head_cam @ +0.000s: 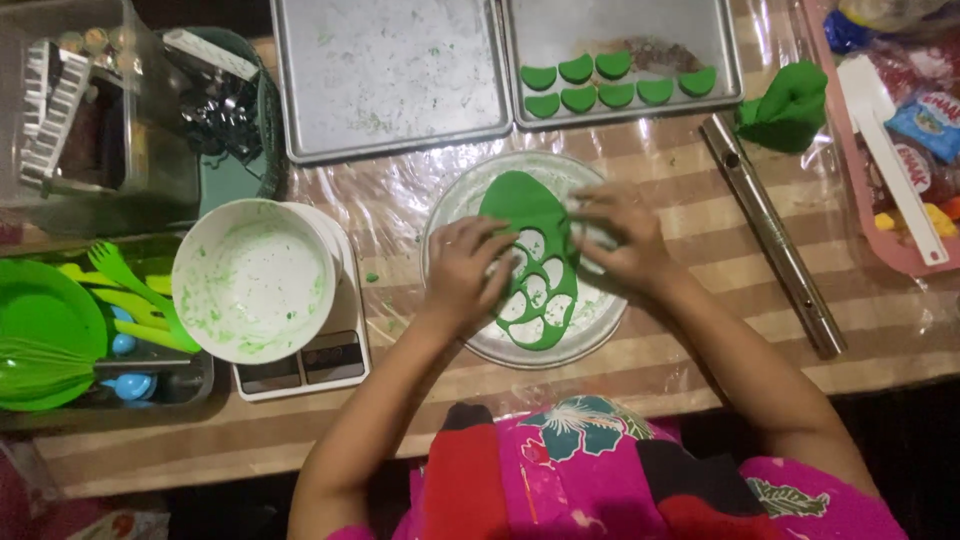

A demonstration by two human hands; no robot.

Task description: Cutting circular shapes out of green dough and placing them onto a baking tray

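Note:
A rolled sheet of green dough point(530, 215) lies on a round clear plate point(600, 320), with several round holes cut out of its lower half. My left hand point(468, 268) rests on the sheet's left edge, fingers bent onto the dough. My right hand point(618, 240) presses the sheet's right edge, fingers curled. Both hands touch the dough; whether either one pinches it is unclear. Several green half-moon dough pieces point(600, 85) sit in two rows on the right metal tray point(700, 30).
An empty metal tray point(390, 75) lies at the back left. A white bowl point(253, 280) smeared green sits on a kitchen scale point(310, 365). A metal rolling tube point(772, 235) and a green dough lump point(790, 110) lie right. Green utensils point(60, 330) crowd the left.

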